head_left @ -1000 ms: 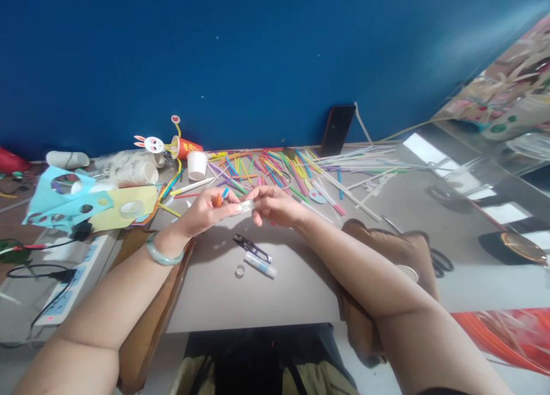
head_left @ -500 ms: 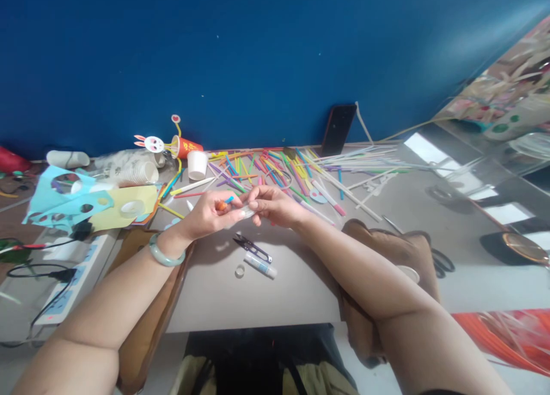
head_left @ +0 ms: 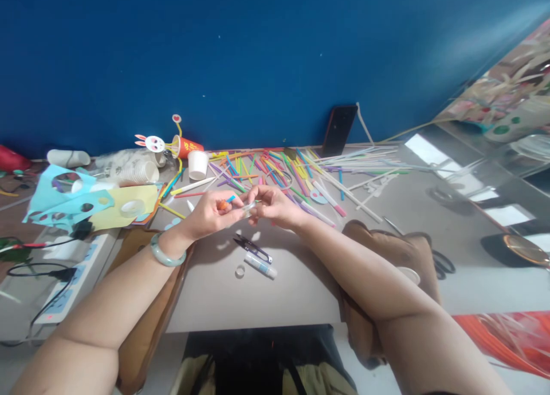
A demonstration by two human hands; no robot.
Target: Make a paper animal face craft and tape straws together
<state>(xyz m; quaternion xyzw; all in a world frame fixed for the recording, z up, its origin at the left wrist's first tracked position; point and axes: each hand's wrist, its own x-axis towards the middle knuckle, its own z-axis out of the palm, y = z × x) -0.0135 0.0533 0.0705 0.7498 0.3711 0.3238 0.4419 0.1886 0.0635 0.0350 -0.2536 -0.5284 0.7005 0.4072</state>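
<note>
My left hand [head_left: 213,216] has its fingers closed round an orange piece [head_left: 222,204] with a blue piece [head_left: 231,199] beside it. Between both hands is a small whitish, see-through item [head_left: 248,208], pinched by my left thumb and my right fingertips. My right hand [head_left: 275,207] is closed on that item's right side. Below the hands lie black thread snips [head_left: 253,249], a white glue tube [head_left: 260,265] and a small clear ring [head_left: 239,270]. Many coloured sticks [head_left: 240,171] are spread behind the hands.
A white paper cup [head_left: 198,165] stands by a red cup [head_left: 185,148] with a rabbit face. A phone [head_left: 340,130] leans on the wall. Blue cut paper [head_left: 64,197] and a power strip [head_left: 71,280] are left; a brown cushion [head_left: 399,254] lies right.
My fingers have shifted slightly on the whitish item, my right fingertips now more curled over it. The objects on the table have not moved.
</note>
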